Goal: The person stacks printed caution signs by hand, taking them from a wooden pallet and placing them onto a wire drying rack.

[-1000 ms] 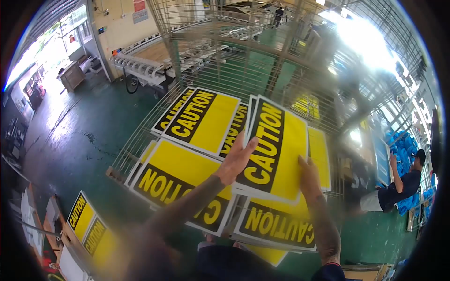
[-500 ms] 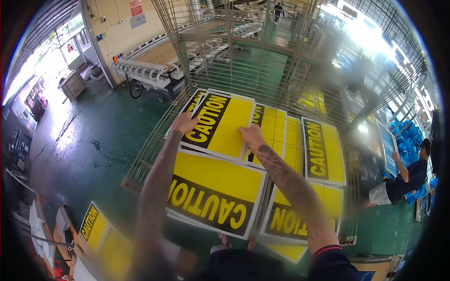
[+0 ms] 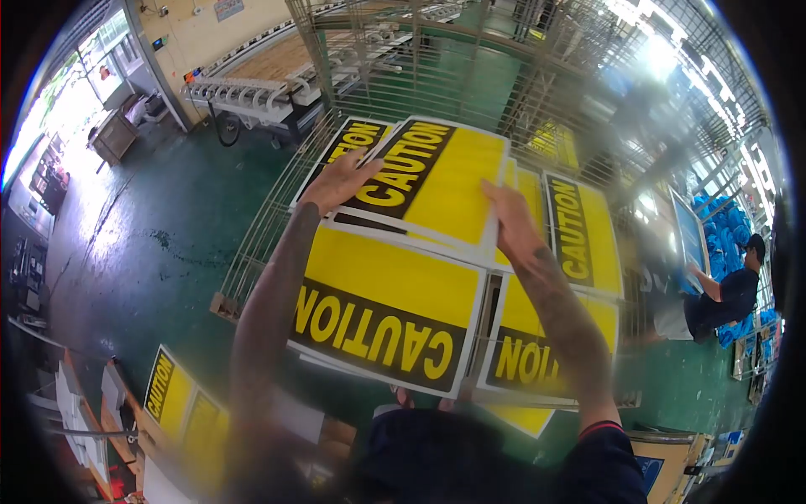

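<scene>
Between my two hands is a yellow and black CAUTION sign, raised over other signs on a wire rack. My left hand lies at its left edge with the fingers stretched out. At the right edge, my right hand grips the sign with thumb and fingers. Nearer to me lies a larger CAUTION sign, its lettering upside down. More signs lie to the right, and one shows partly beneath at the left.
Wire mesh rises behind the signs. At the right a person stands near blue bundles. More CAUTION signs lean at the lower left. A long machine stands behind, and a wooden crate further left.
The sign between my hands has shifted right and up off the pile. My left hand's fingers have spread, and my right hand has moved right with the sign's edge. The view has tilted down.
</scene>
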Action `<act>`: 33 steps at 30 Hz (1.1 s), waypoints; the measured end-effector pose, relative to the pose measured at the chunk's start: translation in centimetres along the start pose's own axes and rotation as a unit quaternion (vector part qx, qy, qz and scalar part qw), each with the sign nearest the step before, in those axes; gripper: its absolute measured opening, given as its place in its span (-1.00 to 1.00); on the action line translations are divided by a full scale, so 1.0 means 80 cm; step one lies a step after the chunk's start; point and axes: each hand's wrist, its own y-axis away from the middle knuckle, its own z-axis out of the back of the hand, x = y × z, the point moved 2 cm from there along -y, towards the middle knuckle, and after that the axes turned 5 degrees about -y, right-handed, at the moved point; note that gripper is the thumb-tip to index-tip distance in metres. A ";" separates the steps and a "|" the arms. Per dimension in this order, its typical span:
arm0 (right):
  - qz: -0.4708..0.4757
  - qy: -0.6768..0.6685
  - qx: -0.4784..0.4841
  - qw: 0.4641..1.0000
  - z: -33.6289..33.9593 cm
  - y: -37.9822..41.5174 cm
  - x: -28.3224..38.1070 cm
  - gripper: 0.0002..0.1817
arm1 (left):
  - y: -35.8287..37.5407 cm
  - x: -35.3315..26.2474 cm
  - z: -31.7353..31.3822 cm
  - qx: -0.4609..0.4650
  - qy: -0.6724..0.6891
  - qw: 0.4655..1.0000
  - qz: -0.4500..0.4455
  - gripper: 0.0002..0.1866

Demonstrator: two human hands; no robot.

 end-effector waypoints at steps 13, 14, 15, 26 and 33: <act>-0.094 0.455 0.301 0.833 -0.047 0.037 0.005 -0.56 | 0.437 -0.130 -0.062 0.016 0.446 0.879 0.168 -0.30; -0.075 0.488 0.315 0.810 -0.051 0.031 -0.012 -0.57 | 0.448 -0.131 -0.072 0.002 0.429 0.885 0.180 -0.31; -0.055 0.520 0.330 0.786 -0.055 0.025 -0.030 -0.58 | 0.460 -0.128 -0.078 -0.013 0.413 0.890 0.193 -0.32; 0.084 0.660 0.267 0.697 -0.059 0.050 -0.084 -0.52 | 0.488 -0.084 -0.165 -0.246 0.263 0.916 0.177 -0.21; 0.231 0.713 0.276 0.602 -0.028 0.061 -0.098 -0.38 | 0.489 -0.103 -0.216 -0.303 0.499 0.787 0.199 -0.28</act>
